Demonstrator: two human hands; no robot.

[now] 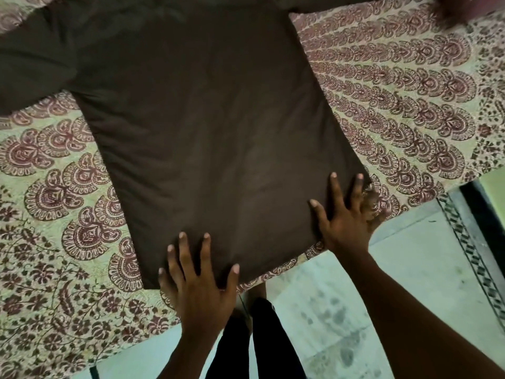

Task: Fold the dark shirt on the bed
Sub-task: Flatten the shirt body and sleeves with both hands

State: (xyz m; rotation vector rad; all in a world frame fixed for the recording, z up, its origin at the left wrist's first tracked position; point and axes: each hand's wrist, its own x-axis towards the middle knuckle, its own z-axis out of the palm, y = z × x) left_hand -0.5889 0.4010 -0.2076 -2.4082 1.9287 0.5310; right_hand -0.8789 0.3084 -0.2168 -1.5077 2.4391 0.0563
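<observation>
The left hand point(198, 283) presses flat on the near hem of the dark shirt point(205, 127), its fingers point(205, 253) straight and spread apart. The right hand point(347, 220) does likewise at the hem's right corner. The shirt lies flat on the bed point(54, 192), sleeves out sideways.

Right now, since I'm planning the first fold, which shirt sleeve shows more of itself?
The sleeve on the person's left, lying broad across the bedsheet; of the opposite sleeve only a thin strip shows at the picture's top edge.
</observation>
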